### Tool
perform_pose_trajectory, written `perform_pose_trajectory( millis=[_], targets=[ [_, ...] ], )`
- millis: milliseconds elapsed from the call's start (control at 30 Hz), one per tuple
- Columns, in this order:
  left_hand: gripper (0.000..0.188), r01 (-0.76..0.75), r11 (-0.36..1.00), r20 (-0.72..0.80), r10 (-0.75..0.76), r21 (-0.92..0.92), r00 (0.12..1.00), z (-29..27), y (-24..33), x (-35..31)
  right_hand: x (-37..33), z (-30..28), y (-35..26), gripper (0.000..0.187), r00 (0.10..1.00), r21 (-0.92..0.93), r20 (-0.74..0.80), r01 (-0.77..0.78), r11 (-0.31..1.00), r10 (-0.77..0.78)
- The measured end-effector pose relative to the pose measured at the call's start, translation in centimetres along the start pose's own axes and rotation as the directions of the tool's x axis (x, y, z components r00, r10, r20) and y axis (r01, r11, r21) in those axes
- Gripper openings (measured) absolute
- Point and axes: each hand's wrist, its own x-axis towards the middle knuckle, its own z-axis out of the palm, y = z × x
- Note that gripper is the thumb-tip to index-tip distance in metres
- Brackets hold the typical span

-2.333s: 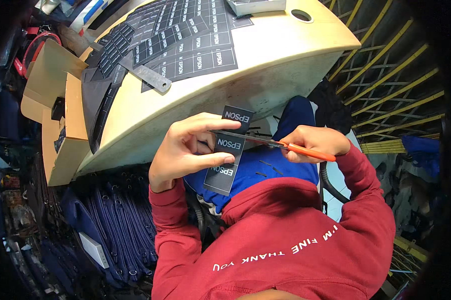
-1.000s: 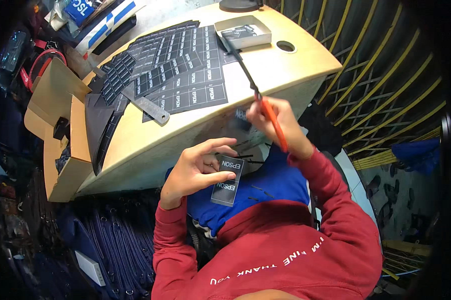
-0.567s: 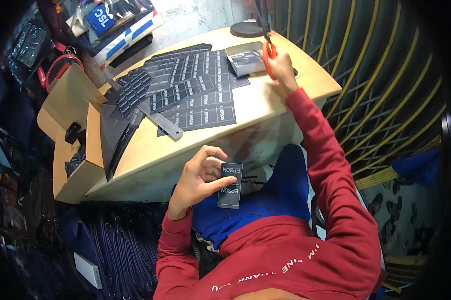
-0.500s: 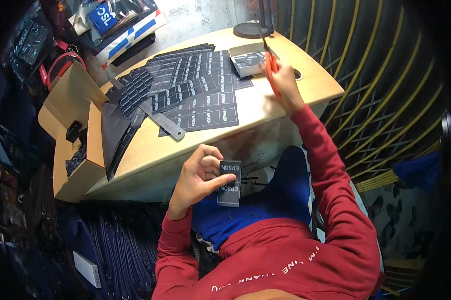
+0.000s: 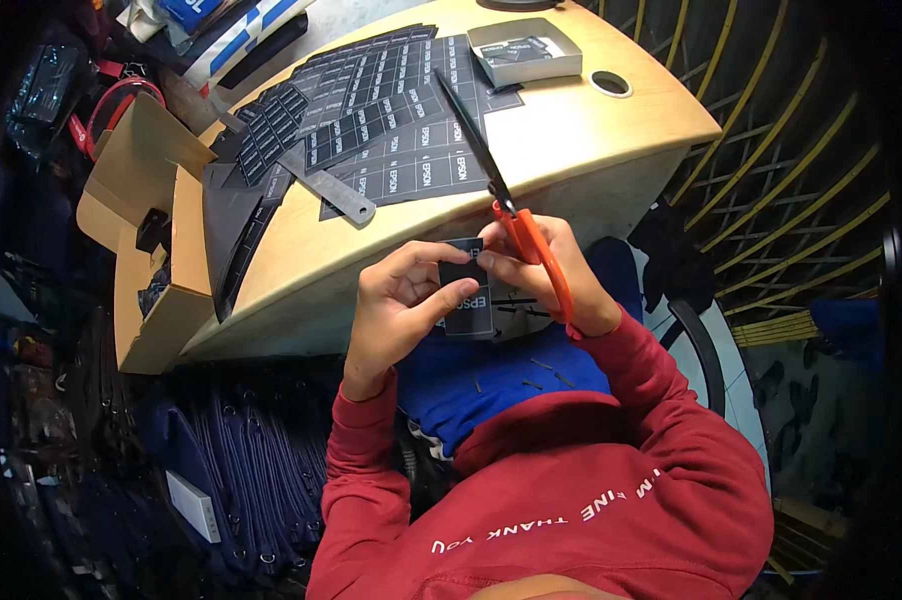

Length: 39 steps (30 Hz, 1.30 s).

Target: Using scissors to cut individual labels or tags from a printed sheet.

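Observation:
My left hand point(image 5: 399, 305) is closed on a small black strip of printed labels point(image 5: 468, 315), pinched between thumb and fingers over my lap, just off the table edge. My right hand point(image 5: 561, 275) grips a pair of scissors point(image 5: 541, 258) with orange handles and long dark blades. Those blades point up and away over the table, clear of the strip. The right thumb and fingertips also meet the strip's upper end, beside my left fingers. Part of the strip is covered by the fingers.
Black printed label sheets point(image 5: 441, 165) overlap across the table point(image 5: 581, 130), with a metal ruler point(image 5: 343, 197) on them. A small white box point(image 5: 541, 68) holds cut labels near a round hole point(image 5: 611, 84). An open cardboard box point(image 5: 189, 245) stands left. Dark scraps point(image 5: 533, 384) lie on my lap.
My right hand has come down from beside the white box to the strip, still holding the scissors. My left hand has risen slightly with the strip. The view has shifted.

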Motion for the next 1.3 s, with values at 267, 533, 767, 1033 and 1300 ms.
perform_pose_trajectory(
  millis=[267, 533, 767, 1033, 1300],
  targets=[
    [0.032, 0.023, 0.999, -0.027, -0.025, -0.044, 0.999, 0.5, -0.1, -0.3, -0.1, 0.2, 0.1, 0.020, 0.978, -0.090, -0.079, 0.188, 0.978, -0.195],
    [0.045, 0.077, 0.995, -0.064, -0.082, -0.067, 0.995, -2.0, 0.2, -0.7, -2.8, -2.7, -0.4, 0.028, 0.988, -0.247, 0.148, 0.068, 0.967, -0.032],
    [0.050, 0.033, 0.994, -0.040, -0.037, -0.106, 0.999, -2.8, 0.9, -0.9, -4.7, -6.3, -1.4, 0.047, 0.878, -0.403, 0.420, -0.044, 0.914, 0.228],
    [0.052, 0.113, 0.990, 0.116, -0.122, 0.082, 0.986, -3.0, 1.5, -1.0, -4.4, -6.8, -3.0, 0.057, 0.648, -0.561, 0.620, -0.027, 0.827, 0.442],
    [0.051, 0.140, 0.990, 0.225, -0.140, 0.016, 0.964, -2.0, 1.2, -0.7, -4.2, -6.7, -2.6, 0.053, 0.674, -0.556, 0.611, -0.008, 0.831, 0.415]
  ],
)
